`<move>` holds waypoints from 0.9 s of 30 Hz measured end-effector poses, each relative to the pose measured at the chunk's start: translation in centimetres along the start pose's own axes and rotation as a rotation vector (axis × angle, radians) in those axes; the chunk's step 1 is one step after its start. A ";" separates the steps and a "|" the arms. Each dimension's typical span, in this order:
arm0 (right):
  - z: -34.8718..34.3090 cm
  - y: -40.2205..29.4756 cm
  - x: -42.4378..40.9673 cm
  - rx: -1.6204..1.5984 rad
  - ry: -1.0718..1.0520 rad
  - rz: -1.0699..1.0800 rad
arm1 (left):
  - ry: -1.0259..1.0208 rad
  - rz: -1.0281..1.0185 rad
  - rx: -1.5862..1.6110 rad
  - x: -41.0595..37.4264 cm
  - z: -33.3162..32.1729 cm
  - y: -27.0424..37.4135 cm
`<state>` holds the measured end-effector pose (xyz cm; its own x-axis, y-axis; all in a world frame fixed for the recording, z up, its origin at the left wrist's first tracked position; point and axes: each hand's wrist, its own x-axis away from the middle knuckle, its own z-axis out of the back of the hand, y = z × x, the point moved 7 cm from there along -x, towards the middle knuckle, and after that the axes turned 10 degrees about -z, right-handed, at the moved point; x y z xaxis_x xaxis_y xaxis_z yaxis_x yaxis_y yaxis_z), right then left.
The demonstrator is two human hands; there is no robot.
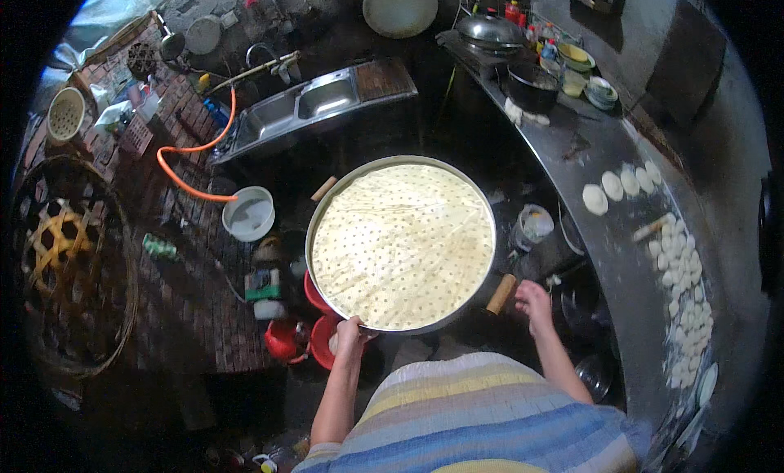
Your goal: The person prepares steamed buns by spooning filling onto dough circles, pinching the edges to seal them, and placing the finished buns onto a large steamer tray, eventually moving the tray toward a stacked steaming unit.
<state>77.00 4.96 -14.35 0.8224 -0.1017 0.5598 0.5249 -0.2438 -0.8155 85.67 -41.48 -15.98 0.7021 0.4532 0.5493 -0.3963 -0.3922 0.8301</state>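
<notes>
In front of me is a wide round metal steamer tray (401, 246) with a raised rim and a pale liner covered in small holes or dots. My left hand (350, 337) grips its near left rim. Two wooden handles stick out from the tray's sides, one at the far left (323, 188) and one at the near right (501, 293). My right hand (536, 304) is just to the right of the near handle, apart from it and holding nothing, its fingers loosely bent.
On the right counter (588, 161) lie flattened dough rounds (595, 199), a rolling pin (653, 227) and many small dough pieces (680, 277). A black pot (531, 93) stands farther back. Beyond the tray is a double sink (327, 96). An orange hose (184, 182) runs into a white bucket (248, 213); red basins (323, 341) sit below left.
</notes>
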 end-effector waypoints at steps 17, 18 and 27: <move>-19.2 -14.8 -30.6 -0.066 0.137 -0.100 | 0.090 -0.150 0.137 -51.5 -29.1 28.7; -20.9 -17.1 -32.0 0.026 0.150 -0.089 | 0.120 -0.164 0.156 -53.6 -31.0 30.2; -25.8 -25.9 -43.5 0.131 0.109 -0.095 | 0.250 -0.120 0.193 -66.4 -37.0 33.6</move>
<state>21.99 -9.19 -13.80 0.7429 -0.1900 0.6418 0.6289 -0.1303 -0.7665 3.90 -55.14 -20.99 0.5607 0.6784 0.4748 -0.1836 -0.4574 0.8701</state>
